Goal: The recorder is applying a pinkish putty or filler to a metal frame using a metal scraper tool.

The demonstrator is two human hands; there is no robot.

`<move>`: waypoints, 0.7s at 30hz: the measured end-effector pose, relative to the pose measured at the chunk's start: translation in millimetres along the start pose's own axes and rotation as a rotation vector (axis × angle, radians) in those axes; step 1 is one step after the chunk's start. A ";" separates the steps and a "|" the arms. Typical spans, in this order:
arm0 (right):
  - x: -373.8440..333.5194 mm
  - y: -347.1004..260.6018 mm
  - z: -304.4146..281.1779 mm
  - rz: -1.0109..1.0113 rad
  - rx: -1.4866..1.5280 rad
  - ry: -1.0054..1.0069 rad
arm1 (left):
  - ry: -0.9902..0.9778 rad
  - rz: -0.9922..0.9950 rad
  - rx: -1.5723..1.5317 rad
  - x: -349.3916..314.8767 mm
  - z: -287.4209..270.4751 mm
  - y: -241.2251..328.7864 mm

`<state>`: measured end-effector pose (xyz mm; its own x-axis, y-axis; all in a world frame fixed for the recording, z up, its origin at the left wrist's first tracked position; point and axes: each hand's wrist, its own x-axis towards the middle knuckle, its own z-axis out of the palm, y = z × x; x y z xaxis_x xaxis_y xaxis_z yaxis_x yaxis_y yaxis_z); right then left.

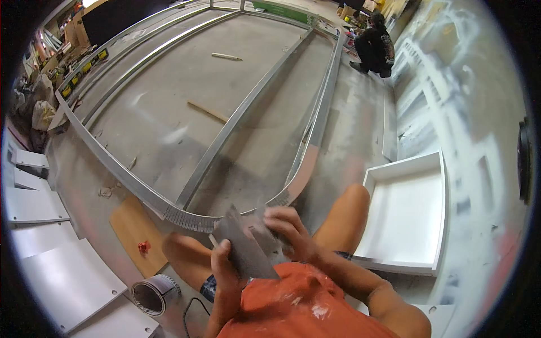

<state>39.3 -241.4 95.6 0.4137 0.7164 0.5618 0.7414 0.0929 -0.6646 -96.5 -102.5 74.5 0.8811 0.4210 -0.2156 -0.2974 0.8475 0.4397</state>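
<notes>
Gripping a flat, angular, dull-grey plate at its left edge, the left hand holds it before an orange shirt; the blurred right hand is at its right side, hold indeterminable. Beyond, a curved-cornered silver metal frame spans smeared grey floor; near right, an open white box.

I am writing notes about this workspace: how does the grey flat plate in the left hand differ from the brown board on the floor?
The grey plate is dark and dull, while the brown board is light and wood-coloured. The left hand holds the plate tilted above the floor; the board lies flat. The board carries a small red lump; the plate shows none. Both are flat pieces.
</notes>
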 end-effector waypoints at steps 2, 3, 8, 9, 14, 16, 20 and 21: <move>5.6 -20.1 0.4 -0.239 0.067 -0.037 | 0.116 -0.091 -0.166 7.5 8.6 1.1; 6.5 -25.5 0.7 -0.473 0.116 -0.072 | 0.222 -0.195 -0.336 11.6 14.0 0.5; 3.6 40.3 12.9 -0.045 0.065 0.191 | 0.128 0.115 0.298 5.0 27.2 -5.8; 9.5 53.4 3.7 0.093 0.062 0.090 | 0.139 0.122 0.304 3.9 21.1 -4.4; -5.3 38.9 -22.9 1.093 1.289 0.243 | 0.224 0.072 0.052 27.2 27.8 2.1; -17.3 38.0 -17.4 1.171 1.306 0.226 | 0.195 0.087 -0.008 37.4 28.1 -11.0; 6.2 45.0 -7.0 1.149 1.095 0.399 | 0.281 0.313 0.374 34.1 44.8 -41.1; 17.8 55.4 -15.0 1.176 1.127 0.407 | 0.282 0.314 0.377 30.1 43.8 -44.6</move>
<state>95.6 -233.8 76.2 0.6639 0.5557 -0.5005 -0.6972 0.2178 -0.6830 -40.6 -141.7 86.5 0.6237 0.7483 -0.2259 -0.3317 0.5150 0.7904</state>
